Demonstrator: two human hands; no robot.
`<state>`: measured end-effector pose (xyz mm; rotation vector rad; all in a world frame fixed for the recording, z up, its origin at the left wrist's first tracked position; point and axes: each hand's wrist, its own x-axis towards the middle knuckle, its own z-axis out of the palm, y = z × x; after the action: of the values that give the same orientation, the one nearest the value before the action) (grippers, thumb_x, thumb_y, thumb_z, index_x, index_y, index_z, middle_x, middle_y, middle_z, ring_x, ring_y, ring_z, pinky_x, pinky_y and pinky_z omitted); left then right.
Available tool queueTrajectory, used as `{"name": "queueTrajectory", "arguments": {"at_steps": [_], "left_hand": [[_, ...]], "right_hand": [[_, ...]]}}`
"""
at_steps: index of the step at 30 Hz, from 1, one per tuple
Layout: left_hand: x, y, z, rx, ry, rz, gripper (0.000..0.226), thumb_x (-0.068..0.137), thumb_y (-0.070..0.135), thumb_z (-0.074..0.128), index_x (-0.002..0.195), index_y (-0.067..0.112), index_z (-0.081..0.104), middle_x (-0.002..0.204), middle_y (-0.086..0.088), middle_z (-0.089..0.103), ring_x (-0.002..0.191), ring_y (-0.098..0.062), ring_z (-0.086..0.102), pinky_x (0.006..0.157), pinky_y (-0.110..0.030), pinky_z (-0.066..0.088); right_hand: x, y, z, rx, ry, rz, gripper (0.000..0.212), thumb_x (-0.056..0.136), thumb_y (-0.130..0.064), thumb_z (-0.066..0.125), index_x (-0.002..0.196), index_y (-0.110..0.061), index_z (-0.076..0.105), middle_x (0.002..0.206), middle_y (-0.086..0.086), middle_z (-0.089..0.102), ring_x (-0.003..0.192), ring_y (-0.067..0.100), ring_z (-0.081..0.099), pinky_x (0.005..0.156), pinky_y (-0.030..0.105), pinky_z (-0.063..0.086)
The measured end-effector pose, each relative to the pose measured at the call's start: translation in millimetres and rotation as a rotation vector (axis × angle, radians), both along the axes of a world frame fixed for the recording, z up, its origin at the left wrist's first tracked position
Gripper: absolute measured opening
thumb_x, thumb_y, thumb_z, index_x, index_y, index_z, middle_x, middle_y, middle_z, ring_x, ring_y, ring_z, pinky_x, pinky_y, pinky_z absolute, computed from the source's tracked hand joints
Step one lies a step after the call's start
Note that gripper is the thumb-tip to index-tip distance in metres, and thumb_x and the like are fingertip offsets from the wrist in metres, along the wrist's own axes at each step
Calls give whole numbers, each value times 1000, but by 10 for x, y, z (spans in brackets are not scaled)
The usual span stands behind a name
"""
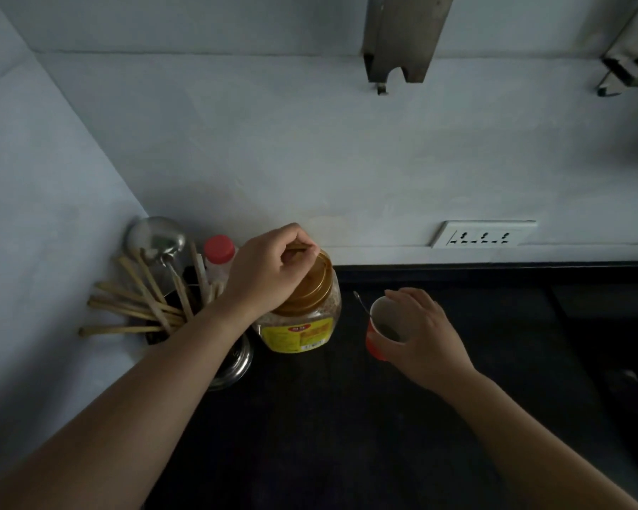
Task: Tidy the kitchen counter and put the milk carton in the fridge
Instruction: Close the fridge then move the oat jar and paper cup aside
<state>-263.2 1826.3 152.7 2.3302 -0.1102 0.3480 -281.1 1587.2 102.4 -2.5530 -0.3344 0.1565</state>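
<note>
A clear jar (302,325) with a yellow label and a gold lid (315,285) stands on the dark counter (328,417) near the wall. My left hand (269,270) rests on top of it, fingers curled around the lid. To its right, my right hand (428,333) grips an orange cup (383,331) with a white inside and a spoon (361,305) leaning out of it. No milk carton is in view.
A steel utensil holder (233,366) with wooden spatulas (137,307) and a metal ladle (155,237) fills the left corner. A red-capped bottle (220,254) stands behind the jar. A wall socket strip (481,235) sits above the counter's back edge.
</note>
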Motion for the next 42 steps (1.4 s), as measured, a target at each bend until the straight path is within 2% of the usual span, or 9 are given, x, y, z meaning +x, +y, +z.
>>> {"name": "queueTrajectory", "arguments": {"at_steps": [10,16,21,24,27,31,34,38,42], "left_hand": [[0,-7,-57,12,-106,12,8,87,29,59,86,23,65,81,13,67,79,-1,62,68,-28,52],[20,-17,-92,1,-137,17,8,86,29,59,85,23,65,81,13,67,79,-1,62,67,-27,52],[12,-9,-98,7,-157,5,9,87,29,59,86,22,65,81,13,66,79,-1,62,65,-27,52],[3,-10,-99,23,-162,15,9,87,29,59,87,22,65,82,12,65,79,-2,61,67,-25,50],[-13,-18,-101,50,-160,14,12,88,31,57,89,21,64,84,10,65,80,-4,60,68,-25,50],[-26,-3,-54,50,-78,0,14,88,36,54,91,26,63,88,13,64,85,-2,59,72,-23,50],[-17,15,17,37,7,-22,17,87,39,54,93,26,64,91,15,66,87,-1,60,75,-24,51],[-17,39,69,97,53,-21,17,85,34,60,99,25,64,97,7,61,92,-9,57,81,-30,49],[-200,32,140,105,-7,48,33,81,38,63,113,28,60,107,9,50,107,-15,50,93,-33,42]], "right_hand": [[662,247,-283,15,63,-50,67,75,-41,70,133,-21,41,138,-1,40,123,22,40,93,30,35],[684,276,-518,-11,197,-44,76,73,-40,73,136,-27,34,142,-3,34,124,21,40,97,37,41],[670,276,-428,-8,101,5,67,74,-42,72,133,-28,43,141,-6,37,128,19,33,104,40,35],[662,316,-314,22,11,81,37,79,-35,68,115,-28,60,121,-8,54,115,13,45,95,30,39],[618,397,-219,49,58,120,19,84,-28,64,103,-25,67,107,-9,62,98,9,54,88,28,46],[562,411,-108,93,40,116,18,88,-24,60,104,-20,67,104,-2,66,93,13,59,82,29,49],[516,319,59,144,-37,75,14,87,-22,61,97,-17,69,94,-1,69,82,12,61,75,29,51],[414,187,421,238,-135,99,10,83,-21,66,89,-14,70,83,0,70,74,11,63,69,29,53],[234,166,839,381,-183,136,10,82,-15,68,92,-15,71,84,-8,69,75,2,65,66,10,50]]}}
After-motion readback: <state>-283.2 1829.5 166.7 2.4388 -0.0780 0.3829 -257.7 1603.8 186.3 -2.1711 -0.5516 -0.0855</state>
